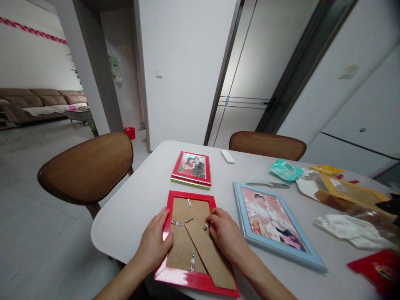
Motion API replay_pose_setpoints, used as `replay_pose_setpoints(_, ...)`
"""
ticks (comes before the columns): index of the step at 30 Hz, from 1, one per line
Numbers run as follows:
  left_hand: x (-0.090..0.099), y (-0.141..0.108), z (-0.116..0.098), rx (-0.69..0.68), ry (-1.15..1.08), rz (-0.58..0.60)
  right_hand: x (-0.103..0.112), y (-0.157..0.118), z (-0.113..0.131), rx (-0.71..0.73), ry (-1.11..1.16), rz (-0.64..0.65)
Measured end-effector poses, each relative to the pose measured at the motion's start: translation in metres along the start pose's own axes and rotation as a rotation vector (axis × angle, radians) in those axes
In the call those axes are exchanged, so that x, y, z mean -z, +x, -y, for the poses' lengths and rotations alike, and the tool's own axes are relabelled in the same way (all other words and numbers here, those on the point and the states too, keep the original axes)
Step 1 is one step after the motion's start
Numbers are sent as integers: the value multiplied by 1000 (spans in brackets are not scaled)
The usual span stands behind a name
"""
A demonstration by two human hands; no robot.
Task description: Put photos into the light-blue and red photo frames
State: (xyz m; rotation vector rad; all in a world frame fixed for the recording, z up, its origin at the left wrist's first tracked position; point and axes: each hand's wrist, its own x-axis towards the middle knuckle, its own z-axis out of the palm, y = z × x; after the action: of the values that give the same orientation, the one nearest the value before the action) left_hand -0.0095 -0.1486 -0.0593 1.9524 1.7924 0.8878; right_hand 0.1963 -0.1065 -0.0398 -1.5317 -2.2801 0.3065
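A red photo frame (162, 273) lies face down in front of me. Its brown backing board (178, 246) and folded stand leg (215, 266) show, with a small metal clip at each side. My left hand (154, 239) grips the frame's left edge, thumb on top. My right hand (226, 233) has its fingers curled and pinched at the right metal clip (206, 226), which they partly cover. The upper clip (189, 203), left clip (176, 223) and lower clip (193, 262) are in plain view.
Beyond lie stacked frames (192, 168), the top one red with a couple's photo, and a white box-like object (227, 156). To the right are a blue photo frame (240, 208), a knife (271, 184), a wipes pack (286, 169), a white cloth (353, 230) and packaging. Wooden chairs (90, 166) stand around.
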Motion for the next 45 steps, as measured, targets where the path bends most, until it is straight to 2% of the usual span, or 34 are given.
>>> replay_pose_setpoints(4,-3,0,2,-6,-8,-16,-4,4,23,75,20,-16)
replay_pose_setpoints(7,-6,0,5,-16,-10,-22,-21,15,47,165,54,4)
replay_pose_setpoints(11,-8,-1,8,-33,-6,-22,-41,29,61,154,51,-4)
replay_pose_setpoints(14,-9,-1,9,-37,-3,-28,-43,33,56,130,49,-21)
replay_pose_setpoints(20,-10,-2,10,-41,-16,-48,-34,39,32,44,7,-98)
replay_pose_setpoints(25,-9,-2,9,-49,-17,-47,-32,43,30,122,33,-52)
replay_pose_setpoints(28,-8,-2,8,-48,-11,-45,-21,32,29,150,72,-28)
replay_pose_setpoints(30,-8,-2,7,-46,-9,-45,-9,17,28,204,136,54)
replay_pose_setpoints(33,-8,-2,7,-43,-9,-45,7,-10,26,328,246,255)
replay_pose_setpoints(35,-9,-1,7,-37,-8,-45,10,-23,28,369,260,312)
replay_pose_setpoints(41,-9,-2,9,-35,6,-40,-4,-28,33,337,227,218)
replay_pose_setpoints(45,-9,-4,8,-36,14,-36,-4,-29,30,157,169,117)
